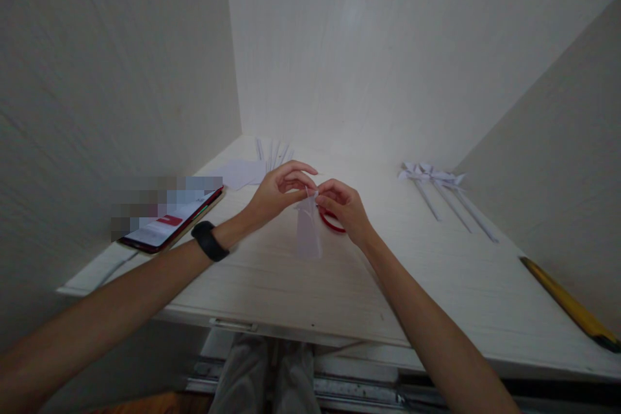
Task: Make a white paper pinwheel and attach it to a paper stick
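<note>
Near the front right edge of the white tabletop (272, 288) lies a yellow tool (565, 297). Farther in, the left hand (286, 187) and right hand (344, 204) have their fingertips pinched together on the upper end of a white paper piece (309, 236), which extends downward between them, a red ring-shaped handle (331, 226) just beside it. Beyond lie paper pinwheels (429, 174) at right and paper strips (276, 155) at back left.

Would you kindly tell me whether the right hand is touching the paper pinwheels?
Apart: the head view shows a wide stretch of tabletop between the right hand and the paper pinwheels.
</note>
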The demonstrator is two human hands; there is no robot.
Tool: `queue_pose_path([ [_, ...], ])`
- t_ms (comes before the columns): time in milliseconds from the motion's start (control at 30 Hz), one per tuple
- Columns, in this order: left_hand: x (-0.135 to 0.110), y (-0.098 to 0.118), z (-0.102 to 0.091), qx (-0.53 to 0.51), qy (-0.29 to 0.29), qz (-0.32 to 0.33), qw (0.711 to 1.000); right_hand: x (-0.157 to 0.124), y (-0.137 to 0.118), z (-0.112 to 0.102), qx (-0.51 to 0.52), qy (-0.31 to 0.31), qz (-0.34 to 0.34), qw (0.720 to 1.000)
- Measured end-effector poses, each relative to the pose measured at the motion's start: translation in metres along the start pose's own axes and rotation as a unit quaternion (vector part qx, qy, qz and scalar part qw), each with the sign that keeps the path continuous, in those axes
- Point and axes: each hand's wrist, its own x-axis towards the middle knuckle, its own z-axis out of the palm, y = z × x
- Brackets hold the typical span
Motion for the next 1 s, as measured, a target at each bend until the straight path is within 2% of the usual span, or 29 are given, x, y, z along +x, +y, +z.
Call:
queue_pose_path([
  [367, 0.000, -0.002, -0.001, 0.020, -0.019, 0.012, 1.000, 0.001, 0.005, -0.001, -0.079, 0.010, -0.026, 0.996],
  [467, 0.001, -0.004, -0.003, 0.033, -0.019, 0.017, 0.999, 0.002, 0.002, -0.005, -0.156, 0.014, -0.047, 0.987],
  [533, 0.003, -0.005, -0.005, 0.050, -0.009, 0.019, 0.999, 0.004, -0.001, -0.011, -0.271, 0.015, -0.066, 0.960],
  [633, 0.005, -0.005, -0.009, 0.087, 0.023, 0.020, 0.996, 0.005, -0.001, -0.026, -0.463, -0.019, -0.076, 0.883],
  [700, 0.006, -0.004, -0.010, 0.114, 0.046, 0.019, 0.992, 0.005, 0.004, -0.035, -0.552, -0.046, -0.059, 0.831],
  [767, 0.006, -0.003, -0.011, 0.136, 0.056, 0.021, 0.989, 0.003, 0.009, -0.042, -0.599, -0.063, -0.012, 0.798],
  [867, 0.005, -0.003, -0.009, 0.159, 0.043, 0.021, 0.986, 0.001, 0.014, -0.045, -0.622, -0.066, 0.046, 0.779],
  [1000, 0.003, -0.004, -0.007, 0.193, 0.013, 0.018, 0.981, 0.001, 0.014, -0.041, -0.632, -0.056, 0.055, 0.771],
])
